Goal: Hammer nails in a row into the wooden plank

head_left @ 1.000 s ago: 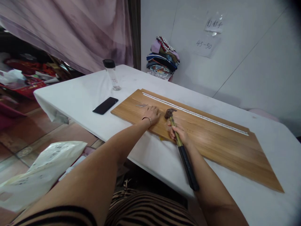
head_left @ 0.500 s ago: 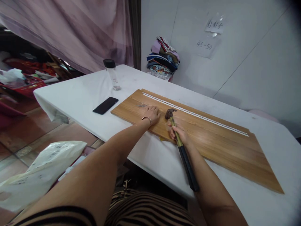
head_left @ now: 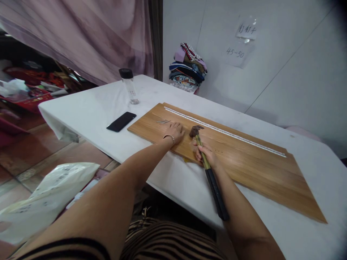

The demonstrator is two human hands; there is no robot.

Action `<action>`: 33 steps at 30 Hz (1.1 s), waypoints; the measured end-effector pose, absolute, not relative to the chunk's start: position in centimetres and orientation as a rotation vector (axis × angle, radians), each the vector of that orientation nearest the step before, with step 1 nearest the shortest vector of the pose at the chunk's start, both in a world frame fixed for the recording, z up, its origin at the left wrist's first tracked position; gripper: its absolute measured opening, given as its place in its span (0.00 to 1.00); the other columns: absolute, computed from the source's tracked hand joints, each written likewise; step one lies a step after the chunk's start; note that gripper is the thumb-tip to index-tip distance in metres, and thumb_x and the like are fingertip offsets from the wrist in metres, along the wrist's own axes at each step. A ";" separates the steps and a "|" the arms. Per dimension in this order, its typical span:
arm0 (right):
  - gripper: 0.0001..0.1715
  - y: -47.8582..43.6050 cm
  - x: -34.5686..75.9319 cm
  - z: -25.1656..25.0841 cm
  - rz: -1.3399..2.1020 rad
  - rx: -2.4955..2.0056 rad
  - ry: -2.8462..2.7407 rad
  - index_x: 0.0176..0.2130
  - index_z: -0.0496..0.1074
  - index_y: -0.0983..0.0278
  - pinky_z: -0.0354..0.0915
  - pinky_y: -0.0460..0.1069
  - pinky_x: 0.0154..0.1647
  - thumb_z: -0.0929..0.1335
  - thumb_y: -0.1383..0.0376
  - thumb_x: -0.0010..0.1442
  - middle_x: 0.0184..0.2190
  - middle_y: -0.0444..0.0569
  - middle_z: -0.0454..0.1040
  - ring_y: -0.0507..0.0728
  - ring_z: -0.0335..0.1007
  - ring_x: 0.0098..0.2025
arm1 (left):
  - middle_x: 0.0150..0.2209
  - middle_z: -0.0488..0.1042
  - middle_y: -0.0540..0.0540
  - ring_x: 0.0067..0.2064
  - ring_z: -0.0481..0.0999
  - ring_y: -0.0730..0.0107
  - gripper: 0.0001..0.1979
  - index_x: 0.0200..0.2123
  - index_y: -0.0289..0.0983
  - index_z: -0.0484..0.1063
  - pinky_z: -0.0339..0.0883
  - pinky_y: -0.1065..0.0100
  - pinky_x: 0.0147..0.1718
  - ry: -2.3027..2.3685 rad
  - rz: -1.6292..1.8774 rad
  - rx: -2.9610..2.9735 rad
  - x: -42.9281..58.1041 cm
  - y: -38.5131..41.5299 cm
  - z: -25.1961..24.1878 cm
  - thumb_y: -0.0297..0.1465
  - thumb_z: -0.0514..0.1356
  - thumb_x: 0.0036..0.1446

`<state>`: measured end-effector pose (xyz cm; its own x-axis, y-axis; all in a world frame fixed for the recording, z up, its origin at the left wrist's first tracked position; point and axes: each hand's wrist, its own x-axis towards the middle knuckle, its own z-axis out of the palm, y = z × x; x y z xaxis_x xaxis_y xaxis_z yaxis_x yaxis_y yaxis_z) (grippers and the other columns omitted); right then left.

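Observation:
A wide wooden board (head_left: 260,164) lies on the table. My left hand (head_left: 176,132), with a bracelet at the wrist, rests palm down on it, fingers laid on the wood and holding nothing that shows. Just beyond its fingertips is a small bunch of nails (head_left: 162,121). My right hand (head_left: 206,154) is wrapped round the upper handle of a claw hammer (head_left: 213,180). The rusty head sits over the board, between my hands, and the black grip hangs back past the board's near edge. Several tiny dark dots mark the wood right of my right hand.
Two white measuring strips (head_left: 230,134) run along the board's far side. Left of it on the white table (head_left: 89,108) are a black phone (head_left: 121,121) and a clear bottle (head_left: 130,86). Folded clothes (head_left: 188,68) are stacked by the wall; a plastic bag (head_left: 54,195) lies lower left.

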<state>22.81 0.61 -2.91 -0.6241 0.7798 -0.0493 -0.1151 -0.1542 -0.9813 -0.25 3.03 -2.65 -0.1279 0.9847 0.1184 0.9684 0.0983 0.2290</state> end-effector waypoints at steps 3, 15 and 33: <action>0.30 0.6 22.8 -2.8 1.854 -0.768 -1.473 0.45 0.73 0.63 0.54 0.47 0.19 0.75 0.44 0.55 0.15 0.35 0.65 0.52 0.60 0.16 | 0.69 0.73 0.37 0.72 0.67 0.53 0.20 0.60 0.38 0.77 0.56 0.54 0.72 2.284 0.395 2.018 -0.2 3.0 -2.5 0.37 0.52 0.74; 0.29 0.6 22.8 -3.3 1.834 -0.780 -1.456 0.45 0.73 0.63 0.52 0.47 0.18 0.75 0.44 0.55 0.15 0.34 0.64 0.51 0.59 0.15 | 0.69 0.73 0.35 0.71 0.68 0.52 0.21 0.60 0.35 0.76 0.56 0.54 0.72 2.278 0.374 2.038 -0.2 3.1 -2.6 0.36 0.52 0.74; 0.28 0.6 22.9 -3.1 1.824 -0.790 -1.498 0.44 0.73 0.62 0.53 0.48 0.19 0.75 0.44 0.55 0.15 0.35 0.64 0.53 0.60 0.16 | 0.68 0.73 0.36 0.70 0.67 0.52 0.20 0.59 0.36 0.77 0.56 0.53 0.72 2.270 0.400 2.053 -0.3 3.2 -2.8 0.36 0.52 0.74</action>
<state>22.89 0.63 -3.14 -0.6137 0.7878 -0.0516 -0.1027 -0.1445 -0.9842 -0.27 3.19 -2.84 -0.1142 0.9847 0.1315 0.9704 0.0822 0.2271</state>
